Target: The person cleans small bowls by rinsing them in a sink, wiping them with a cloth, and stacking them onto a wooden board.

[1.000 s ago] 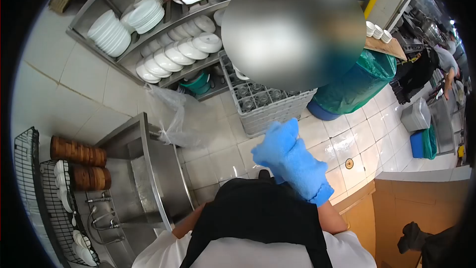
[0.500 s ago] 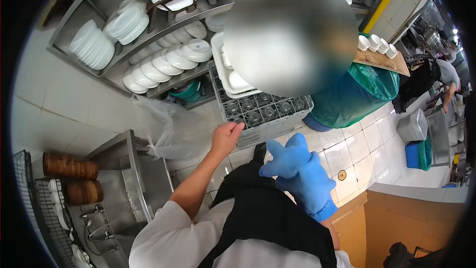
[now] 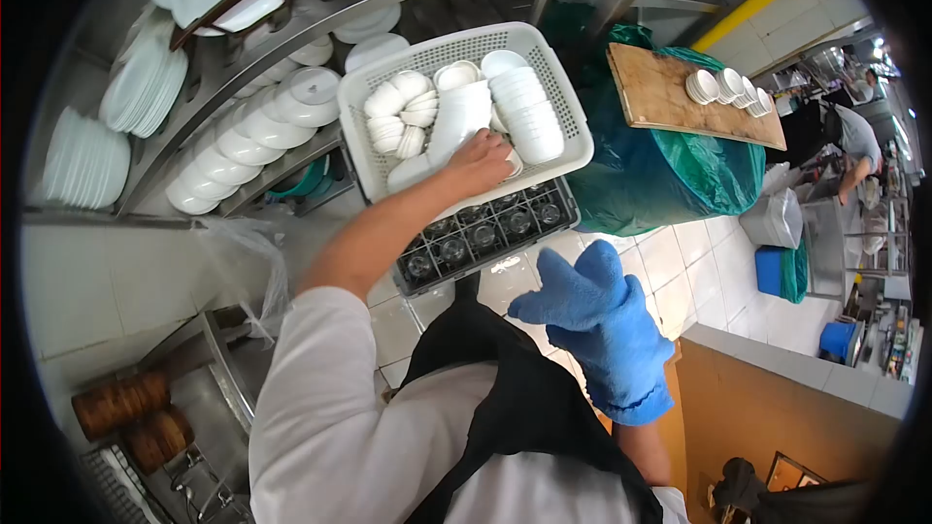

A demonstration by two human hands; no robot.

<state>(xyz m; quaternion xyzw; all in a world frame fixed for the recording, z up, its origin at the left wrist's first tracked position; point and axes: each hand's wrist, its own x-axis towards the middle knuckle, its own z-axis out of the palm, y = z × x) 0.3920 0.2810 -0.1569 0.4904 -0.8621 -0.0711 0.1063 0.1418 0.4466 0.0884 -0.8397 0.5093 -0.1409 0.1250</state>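
My left hand is bare and reaches into a white perforated plastic basket. Its fingers are curled over a small white bowl near the basket's front right; the fingertips are partly hidden. Beside that hand lie a row of stacked white dishes, a stack of white bowls and several small white cups. My right hand wears a thick blue glove and hangs in front of the apron, fingers apart, with nothing visible in it.
Under the basket is a grey rack of glasses. Bowls and plates fill the left shelves. A wooden board with small cups lies over a green-lined bin. Another person works at far right.
My left hand has moved forward and right, from above the floor in front of the rack into the basket. The view has shifted so the whole basket shows. My gloved right hand stays low.
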